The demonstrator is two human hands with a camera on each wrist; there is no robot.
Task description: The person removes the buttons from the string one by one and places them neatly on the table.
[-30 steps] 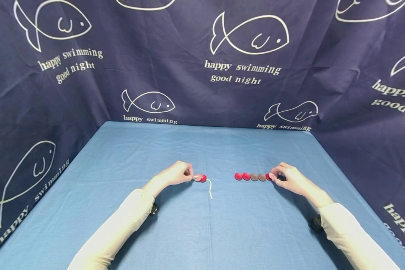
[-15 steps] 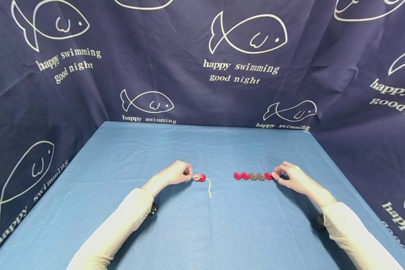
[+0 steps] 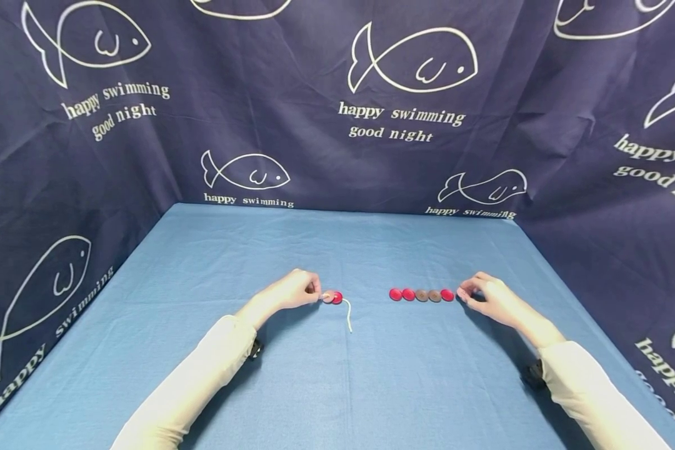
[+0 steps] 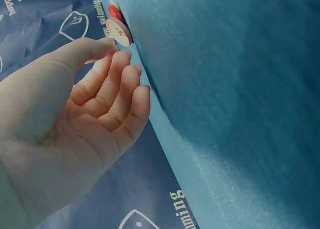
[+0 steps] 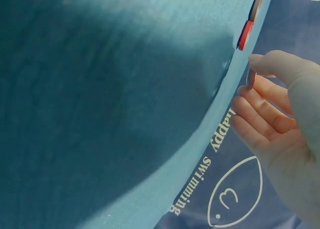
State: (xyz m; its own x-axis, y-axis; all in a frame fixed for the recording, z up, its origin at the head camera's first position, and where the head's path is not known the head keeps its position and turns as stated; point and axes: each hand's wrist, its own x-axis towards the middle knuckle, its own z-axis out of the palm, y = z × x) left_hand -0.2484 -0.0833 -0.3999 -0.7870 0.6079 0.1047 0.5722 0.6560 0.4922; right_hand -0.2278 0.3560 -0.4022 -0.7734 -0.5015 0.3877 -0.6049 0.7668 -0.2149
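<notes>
A red button [image 3: 337, 297] and a pale pink button [image 3: 329, 296] lie partly overlapped on a cream cord [image 3: 348, 315]. The cord's loose end trails toward the front. My left hand [image 3: 297, 289] pinches the cord's other end beside the pink button; that end is mostly hidden by the fingertips. In the left wrist view the pink button [image 4: 119, 32] shows its holes just past the thumb. My right hand [image 3: 489, 299] pinches another button [image 5: 251, 78], seen edge-on between thumb and fingers. It is a little right of a red button [image 3: 447, 294] that ends a row.
The row also has two red buttons [image 3: 402, 294] at its left and two brown buttons [image 3: 428, 295] in the middle. Blue cloth [image 3: 337, 387] covers the table. Navy fish-print curtains [image 3: 315, 112] stand behind and at both sides.
My right hand has moved slightly right with the pinched button, away from the row's last red button, which now shows fully. The left hand, cord and its buttons look unmoved.
</notes>
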